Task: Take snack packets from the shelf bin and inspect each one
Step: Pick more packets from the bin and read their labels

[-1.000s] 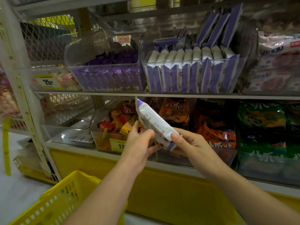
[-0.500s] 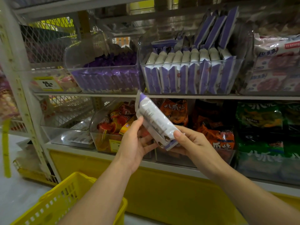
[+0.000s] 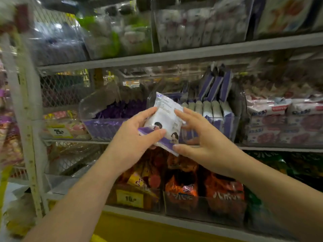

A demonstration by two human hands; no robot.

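Observation:
A white and purple snack packet (image 3: 166,117) is held up between both hands in front of the middle shelf. My left hand (image 3: 134,137) grips its left edge, thumb across the purple bottom strip. My right hand (image 3: 202,137) holds the right side, with a fingertip on the upper edge and the thumb under the lower corner. Behind the packet stands the clear shelf bin (image 3: 225,123) with several more white and purple packets standing in a row.
A clear bin of purple packets (image 3: 108,123) sits to the left, pink and white packs (image 3: 286,123) to the right. Orange snack bags (image 3: 201,187) fill the lower shelf. A white wire-mesh shelf post (image 3: 28,119) stands at left. Blurred bins line the top shelf.
The packet has risen from the lower shelf level to in front of the middle-shelf bin and turned its broad printed face towards me. The camera has tilted up; the yellow basket is out of view.

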